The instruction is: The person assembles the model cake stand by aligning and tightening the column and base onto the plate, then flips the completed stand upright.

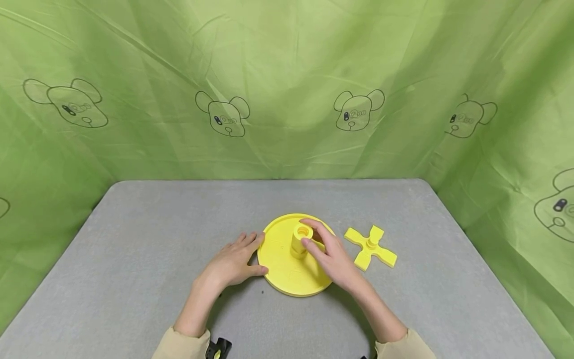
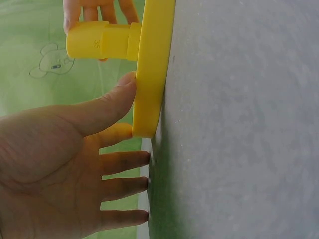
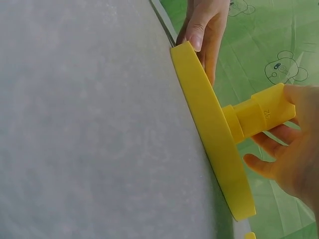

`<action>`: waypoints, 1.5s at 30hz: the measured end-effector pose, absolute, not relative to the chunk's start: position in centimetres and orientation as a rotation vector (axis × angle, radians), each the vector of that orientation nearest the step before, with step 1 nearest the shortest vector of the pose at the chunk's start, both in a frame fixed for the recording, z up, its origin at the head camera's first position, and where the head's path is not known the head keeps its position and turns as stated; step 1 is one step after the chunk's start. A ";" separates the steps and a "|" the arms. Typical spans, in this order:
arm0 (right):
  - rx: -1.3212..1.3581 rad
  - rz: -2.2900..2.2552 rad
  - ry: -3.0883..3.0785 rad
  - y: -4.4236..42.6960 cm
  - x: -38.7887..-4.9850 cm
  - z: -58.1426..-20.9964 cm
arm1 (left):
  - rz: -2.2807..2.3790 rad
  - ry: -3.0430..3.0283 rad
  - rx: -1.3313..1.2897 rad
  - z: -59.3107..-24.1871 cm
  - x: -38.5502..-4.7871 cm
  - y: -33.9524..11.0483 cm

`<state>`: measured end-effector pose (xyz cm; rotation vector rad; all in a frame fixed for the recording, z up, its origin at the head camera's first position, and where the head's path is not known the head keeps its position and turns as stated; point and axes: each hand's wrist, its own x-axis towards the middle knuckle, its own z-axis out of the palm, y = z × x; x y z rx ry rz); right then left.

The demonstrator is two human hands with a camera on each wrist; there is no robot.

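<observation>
A yellow round disc (image 1: 278, 259) with a raised rim lies flat on the grey table. From about its middle rises a yellow stepped post (image 1: 298, 245), upright, with a round hole in its top. My right hand (image 1: 333, 257) pinches the post near its top between thumb and fingers. At the disc's left edge, my left hand (image 1: 233, 262) touches the rim with thumb and index finger, its fingers fairly straight. In the left wrist view, the other fingertips (image 2: 142, 184) reach down to the tabletop. How the post's foot meets the disc inside is hidden.
A yellow four-armed cross piece (image 1: 371, 245) with a short central peg lies right of the disc. Green cloth (image 1: 287, 60) with bear outlines stands behind and along both sides of the grey table (image 1: 179, 209). Tiny dark specks lie near the disc.
</observation>
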<state>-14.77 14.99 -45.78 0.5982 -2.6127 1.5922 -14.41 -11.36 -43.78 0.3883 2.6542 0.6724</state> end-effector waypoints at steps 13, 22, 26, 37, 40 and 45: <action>0.608 1.641 -2.615 14.8 -14.7 -45.3 | 0.669 2.644 0.410 -43.7 -14.3 -11.5; 0.613 1.593 -2.617 15.4 -15.0 -45.2 | 0.662 2.643 0.426 -43.7 -14.6 -11.3; 0.604 1.579 -2.640 15.9 -15.1 -45.0 | 0.658 2.642 0.430 -43.8 -14.6 -11.4; 0.554 1.450 -2.648 18.4 -15.7 -44.1 | 0.643 2.640 0.430 -43.9 -14.8 -11.5; 0.542 1.396 -2.664 19.2 -15.8 -43.9 | 0.642 2.635 0.428 -43.9 -14.8 -11.5; 0.533 1.300 -2.688 20.6 -15.8 -43.5 | 0.647 2.632 0.416 -43.8 -14.7 -11.6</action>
